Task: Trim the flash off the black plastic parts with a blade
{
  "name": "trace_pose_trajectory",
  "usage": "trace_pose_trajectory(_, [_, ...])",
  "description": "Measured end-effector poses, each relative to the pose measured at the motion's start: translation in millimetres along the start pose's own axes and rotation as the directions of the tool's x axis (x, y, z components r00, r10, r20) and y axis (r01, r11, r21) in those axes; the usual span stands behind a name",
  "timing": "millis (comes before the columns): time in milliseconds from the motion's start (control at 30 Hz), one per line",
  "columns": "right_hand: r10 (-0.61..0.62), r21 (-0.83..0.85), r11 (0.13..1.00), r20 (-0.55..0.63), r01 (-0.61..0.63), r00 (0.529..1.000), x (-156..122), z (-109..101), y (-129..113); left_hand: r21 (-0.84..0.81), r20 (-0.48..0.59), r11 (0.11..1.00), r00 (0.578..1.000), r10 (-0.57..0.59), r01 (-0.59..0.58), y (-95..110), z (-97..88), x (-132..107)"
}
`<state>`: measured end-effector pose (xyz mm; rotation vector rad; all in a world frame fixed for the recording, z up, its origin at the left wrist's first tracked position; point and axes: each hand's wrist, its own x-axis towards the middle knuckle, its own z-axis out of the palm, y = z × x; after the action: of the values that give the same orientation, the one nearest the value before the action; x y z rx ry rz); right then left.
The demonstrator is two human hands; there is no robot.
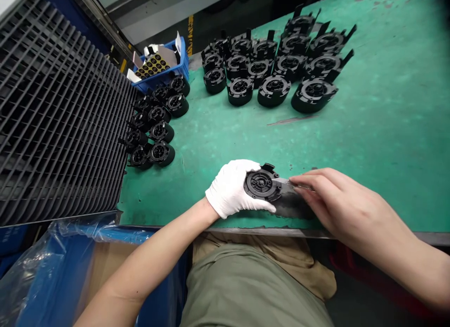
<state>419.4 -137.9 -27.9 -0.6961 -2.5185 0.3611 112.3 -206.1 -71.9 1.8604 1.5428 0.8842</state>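
My left hand (233, 188), in a white glove, is wrapped round a round black plastic part (260, 183) near the front edge of the table. The part's ringed face points up at me, with small tabs around its rim. Bare-skinned, my right hand (326, 195) comes in from the right, its thumb and fingers pinched on a thin blade-like tool (282, 180). The tool's pale tip reaches the right rim of the part; whether it touches is too small to tell. My fingers hide the tool's other end.
Rows of similar black parts (274, 90) stand at the back of the green table (225, 134), with another group (162, 152) at left. A blue bin (183, 59) holds a sheet of round labels. A slatted black rack (63, 111) and plastic-lined blue box (49, 270) flank the left side.
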Motion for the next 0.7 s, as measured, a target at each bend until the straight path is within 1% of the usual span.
trace_pose_trajectory(67, [-0.033,-0.076,0.997,0.001,0.033,0.999,-0.5,1.4,0.2,0.001,-0.028,1.0,1.0,0.008,-0.008,-2.7,2.0,-1.7])
trace_pose_trajectory(167, [-0.106,-0.188,0.976,0.039,0.112,0.994,1.4,-0.7,-4.1,0.007,-0.05,1.0,0.999,0.01,-0.009,-5.0,3.4,-3.8])
trace_pose_trajectory(233, [-0.139,-0.229,0.962,0.064,0.15,0.988,4.1,-4.1,-9.6,0.011,-0.041,1.0,0.999,0.007,-0.007,-4.9,3.3,-4.4])
trace_pose_trajectory(333, [-0.176,-0.295,0.937,0.066,0.188,0.982,8.2,-9.0,-19.0,0.024,-0.023,1.0,1.0,0.011,-0.01,-3.7,2.9,-4.3])
trace_pose_trajectory(467, [-0.227,-0.405,0.88,0.102,0.249,0.969,11.3,-10.0,-29.7,0.035,-0.023,0.999,0.999,0.034,-0.033,-2.0,3.1,-4.2])
trace_pose_trajectory(600, [-0.266,-0.428,0.856,0.116,0.289,0.957,12.5,-6.6,-34.2,0.041,-0.006,0.999,1.0,0.018,-0.018,-0.3,1.3,-1.6])
trace_pose_trajectory(700, [-0.254,-0.364,0.89,0.1,0.273,0.962,10.2,-6.2,-29.9,0.056,0.012,0.998,1.0,0.009,-0.01,0.6,-0.2,0.4])
